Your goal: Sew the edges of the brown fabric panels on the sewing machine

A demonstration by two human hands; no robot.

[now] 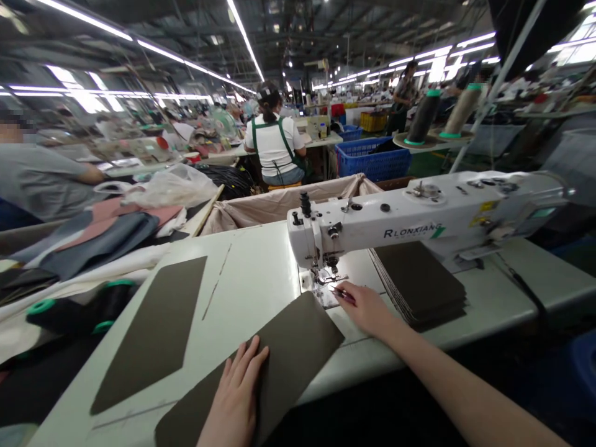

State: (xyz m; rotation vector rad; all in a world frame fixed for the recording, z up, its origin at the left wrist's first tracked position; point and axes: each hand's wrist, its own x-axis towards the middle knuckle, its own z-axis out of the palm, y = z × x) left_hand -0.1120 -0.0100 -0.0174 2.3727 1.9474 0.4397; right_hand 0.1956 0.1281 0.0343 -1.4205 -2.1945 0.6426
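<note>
My left hand (237,385) lies with its fingers spread on a dark olive fabric panel (298,347), which reaches from the front edge of the table up to the needle area. My right hand (361,304) is closed around a small dark pointed tool (343,295), its tip beside the presser foot of the white sewing machine (363,217). A second olive panel (153,329) lies flat on the table's left part. To the right of the needle sits a stack of olive panels (419,279), partly behind the machine arm.
The pale green table (246,267) has a light cloth-lined bin (261,208) behind it. Fabric pieces (107,239) and black thread cones (60,315) are at the left. Two thread cones (423,118) stand at upper right. A seated person (274,143) and a blue crate (372,160) are beyond.
</note>
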